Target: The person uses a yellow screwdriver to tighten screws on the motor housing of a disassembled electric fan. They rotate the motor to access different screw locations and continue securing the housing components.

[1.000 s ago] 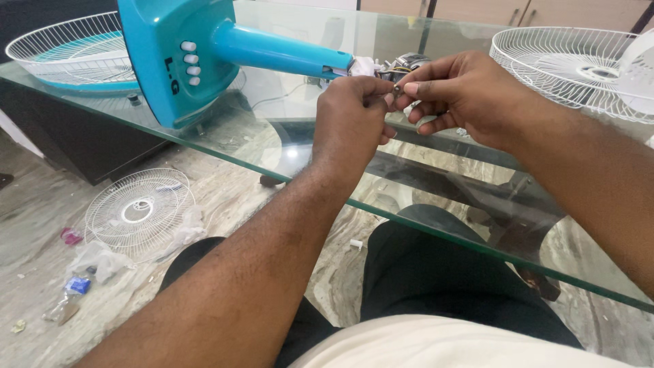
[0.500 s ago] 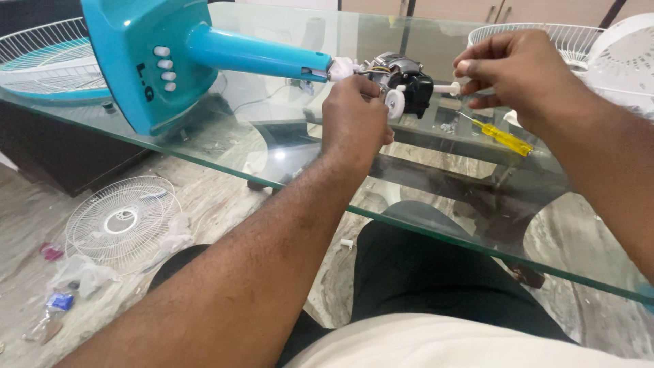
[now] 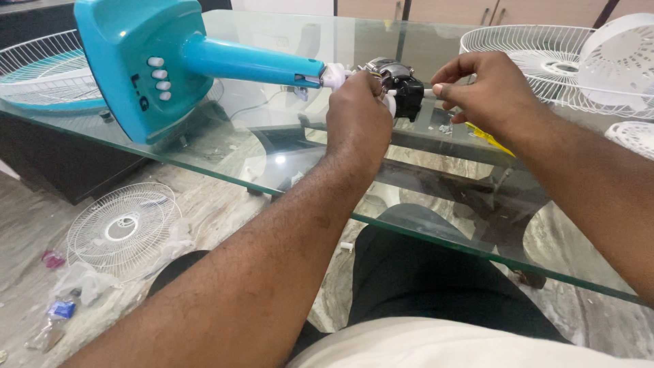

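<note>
The near side of the fan motor (image 3: pixel 398 87) is covered by the left hand (image 3: pixel 357 119); most of a yellow tool (image 3: pixel 492 138) is hidden under the right hand (image 3: pixel 494 95) (its kind cannot be told); the white grille (image 3: pixel 545 65) is cut off at the right edge.

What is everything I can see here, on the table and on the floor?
fan stand: one, teal, lying on the glass table
fan motor: one, black and silver, at the stand's end
wire grilles: white, one at the table's far right, one at its left, one on the floor
screwdriver: one, yellow handle, under the right hand
plastic bags: clear, on the floor
left hand: gripping the motor
right hand: fingertips pinched beside the motor
</note>
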